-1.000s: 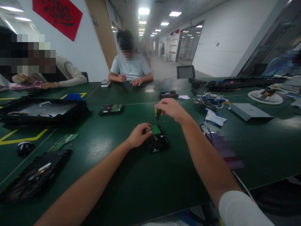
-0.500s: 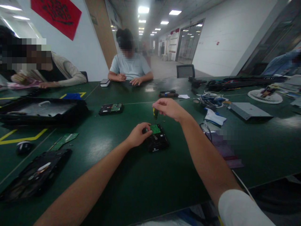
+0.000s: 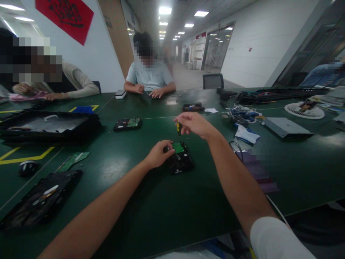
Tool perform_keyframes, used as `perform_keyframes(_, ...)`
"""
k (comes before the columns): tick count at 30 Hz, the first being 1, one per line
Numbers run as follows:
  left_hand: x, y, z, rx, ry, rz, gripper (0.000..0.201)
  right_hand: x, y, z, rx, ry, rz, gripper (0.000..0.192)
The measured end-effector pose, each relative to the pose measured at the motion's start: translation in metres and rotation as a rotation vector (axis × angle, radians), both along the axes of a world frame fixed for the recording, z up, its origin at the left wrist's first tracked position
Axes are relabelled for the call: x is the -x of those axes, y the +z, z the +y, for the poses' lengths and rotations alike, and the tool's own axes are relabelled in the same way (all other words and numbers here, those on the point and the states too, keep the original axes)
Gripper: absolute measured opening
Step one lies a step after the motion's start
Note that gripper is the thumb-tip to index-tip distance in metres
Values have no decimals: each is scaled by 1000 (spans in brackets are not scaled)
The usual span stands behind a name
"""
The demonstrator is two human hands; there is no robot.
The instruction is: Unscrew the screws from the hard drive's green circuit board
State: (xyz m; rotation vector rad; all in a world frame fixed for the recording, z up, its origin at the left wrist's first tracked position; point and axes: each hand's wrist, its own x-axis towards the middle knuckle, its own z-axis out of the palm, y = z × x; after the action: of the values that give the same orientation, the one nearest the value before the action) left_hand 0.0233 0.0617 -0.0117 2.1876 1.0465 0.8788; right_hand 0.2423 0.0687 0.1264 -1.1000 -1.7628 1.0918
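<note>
A black hard drive (image 3: 181,162) with a green circuit board (image 3: 178,147) lies on the table before me. My left hand (image 3: 159,154) grips its left edge, thumb over the board side. Above the drive's far end, my right hand (image 3: 192,124) is closed round the handle of a small yellow-and-black screwdriver (image 3: 179,128), which points down. Its thin shaft reaches toward the far edge of the board; whether the tip touches a screw is too small to tell. A few tiny dark bits lie just beyond the drive.
Another hard drive (image 3: 127,124) lies farther left. Nearer are a dark plastic housing (image 3: 40,201), a loose green board (image 3: 74,160) and a mouse (image 3: 28,168). To the right lie a glove (image 3: 248,135), bundled cables (image 3: 244,114) and a metal box (image 3: 287,127). Co-workers sit across the table.
The fingers of my right hand have shifted on the screwdriver, which stands slightly differently, its thin shaft now showing. My left hand and the hard drive stay in place.
</note>
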Motion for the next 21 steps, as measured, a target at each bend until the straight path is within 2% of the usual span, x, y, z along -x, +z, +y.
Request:
perform_keyframes(3, 0, 3, -2, 5, 4, 4, 13, -1, 0, 2, -54, -132, -29, 14)
perform_keyframes(5, 0, 4, -3, 7, 2, 8, 13, 0, 0, 2, -33, -191, -31, 15)
perform_keyframes(9, -1, 4, -2, 11, 5, 7, 12, 2, 0, 1, 42, -110, 22, 12)
perform_keyframes(14, -1, 3, -2, -4, 6, 11, 11, 0, -3, 2, 33, 18, 81, 18)
perform_keyframes(17, -1, 3, -2, -6, 12, 19, 12, -3, -4, 4, -14, -11, 36, 15)
perform_keyframes(21, -1, 4, -2, -2, 7, 13, 11, -4, -3, 6, -58, -140, -38, 15)
